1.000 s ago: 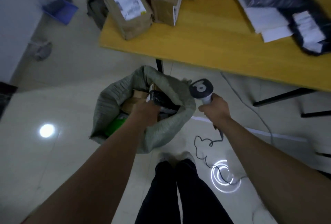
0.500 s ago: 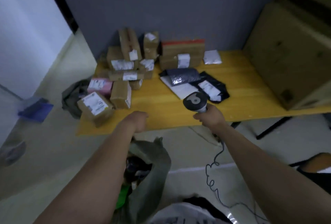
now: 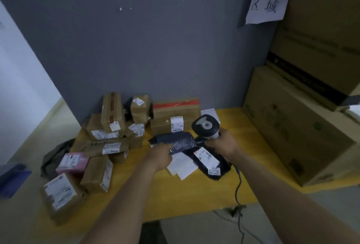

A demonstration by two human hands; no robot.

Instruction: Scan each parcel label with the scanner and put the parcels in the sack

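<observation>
Head view: lots of brown box parcels (image 3: 109, 126) sit on the yellow counter (image 3: 194, 195), so much work is left. The sack is not in sight. The left hand (image 3: 158, 156) touches the edge of a dark bag parcel (image 3: 175, 140); I cannot tell if it grips. The right hand (image 3: 224, 143) is wrapped round the scanner (image 3: 205, 126).

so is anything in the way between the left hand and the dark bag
Nothing visible. The left hand is at the near edge of the dark bag, with no parcel between them. The scanner, held in the right hand, is off to the bag's right, not in the path.
</observation>
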